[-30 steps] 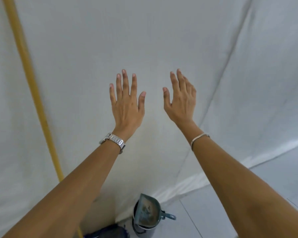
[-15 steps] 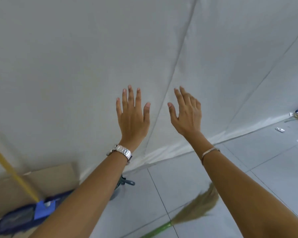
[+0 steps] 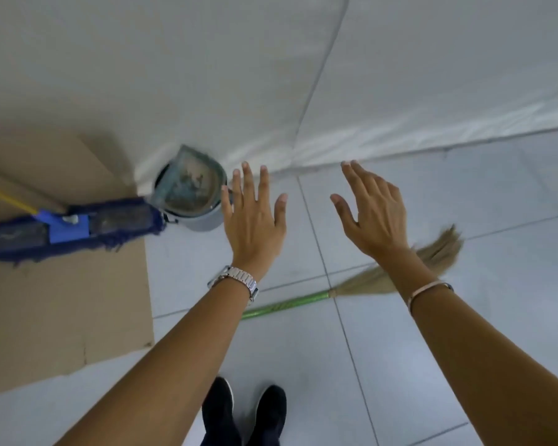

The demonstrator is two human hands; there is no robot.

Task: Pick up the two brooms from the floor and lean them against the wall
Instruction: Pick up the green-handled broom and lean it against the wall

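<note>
Head view: the left hand and right hand are held out flat over the floor, fingers spread wide, nothing gripped. One broom lies on the tiles beneath the right wrist, its green handle running under the left forearm and its straw head pointing right. A second tool, a blue mop with a yellow handle, rests on cardboard at the left, its head down; whether its handle already leans on the wall cannot be told.

For the step in hand, the green handle should probably be taken near its middle (balance is better there), the straw end kept low, and the top set against the wall.

A bucket stands at the wall's foot, just beside the mop head. A dustpan is propped in it; grime is seen on the pan, other contents are hidden.
</note>
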